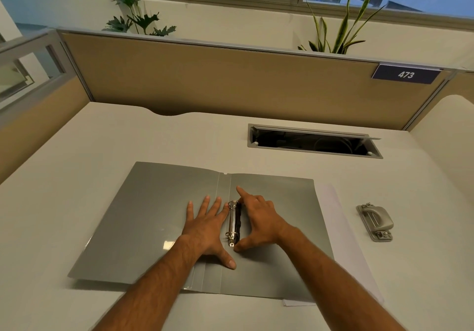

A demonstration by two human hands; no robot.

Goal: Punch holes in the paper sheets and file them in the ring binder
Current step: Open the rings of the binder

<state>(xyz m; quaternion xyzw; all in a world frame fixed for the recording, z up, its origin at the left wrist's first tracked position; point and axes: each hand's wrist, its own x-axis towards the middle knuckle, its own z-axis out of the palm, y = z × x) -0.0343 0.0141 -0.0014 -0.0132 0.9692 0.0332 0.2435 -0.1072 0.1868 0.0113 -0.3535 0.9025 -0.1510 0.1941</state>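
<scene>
- Binder: grey, lying open and flat on the table, near centre. Both covers spread out, spine strip running near-to-far down the middle.
- Ring mechanism: metal, with a dark strip along its right side, fixed just right of the spine. Two rings visible, one at the far end and one at the near end. Cannot tell whether the rings are open or closed.
- Left hand: flat, palm down on the left cover, fingers straight and spread, pointing away. Fingertips lie just left of the mechanism; thumb reaches across the spine strip near the mechanism's near end. Holds nothing.
- Right hand: on the right cover, against the right side of the mechanism. Index finger stretched out, pointing far-left past the far ring; other fingers curled; thumb tip at the near end of the mechanism. Appears to press at it rather than grasp; exact contact is hard to make out.
- Paper: white sheets lying under the right cover, edges showing along its right side and at its near-right corner.
- Punch: grey metal, on the table right of the binder, apart from the paper, untouched.
- Cable slot: open recess in the table, far right of centre.
- Partition: tan, behind the table, with a plate reading 473 at its right end.
</scene>
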